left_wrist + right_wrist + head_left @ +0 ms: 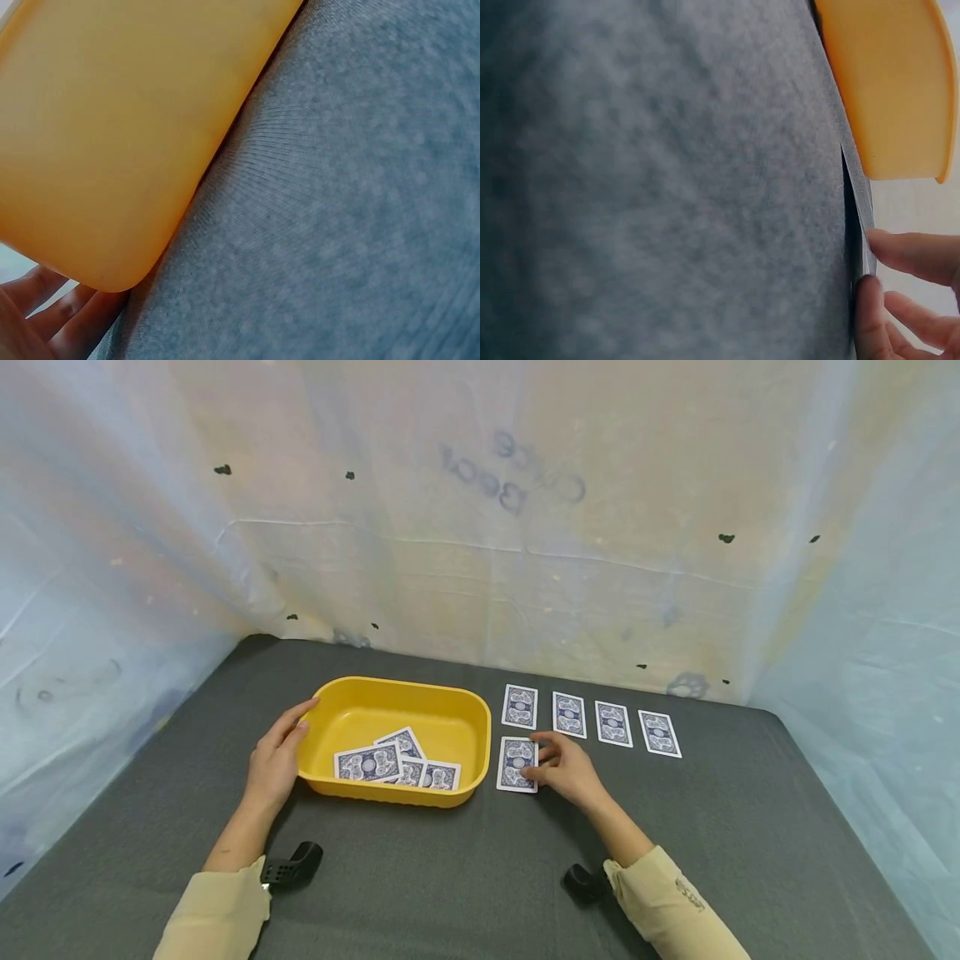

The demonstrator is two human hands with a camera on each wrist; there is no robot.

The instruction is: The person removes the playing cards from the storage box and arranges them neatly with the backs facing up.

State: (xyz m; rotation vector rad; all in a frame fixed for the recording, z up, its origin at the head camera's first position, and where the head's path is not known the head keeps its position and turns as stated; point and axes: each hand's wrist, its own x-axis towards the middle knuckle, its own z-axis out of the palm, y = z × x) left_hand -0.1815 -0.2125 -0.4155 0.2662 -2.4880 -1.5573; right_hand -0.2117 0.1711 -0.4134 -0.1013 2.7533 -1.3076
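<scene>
In the head view my left hand [273, 764] grips the left end of a yellow plastic tub [397, 687], the thumb at its rim. In the left wrist view its fingers [79, 319] lie against the tub's outer wall. Several playing cards [367, 763] with blue patterned backs lie overlapping inside the tub. To the tub's right, my right hand [567, 768] pinches the right edge of a face-down playing card [516, 764]. The right wrist view shows this card [859, 202] edge-on between thumb and finger, slightly raised from the cloth.
A row of face-down playing cards [568, 715] runs along the back right of the table, spaced apart. Dark grey cloth [435, 885] covers the table. Pale translucent sheeting [465, 568] hangs behind and at both sides.
</scene>
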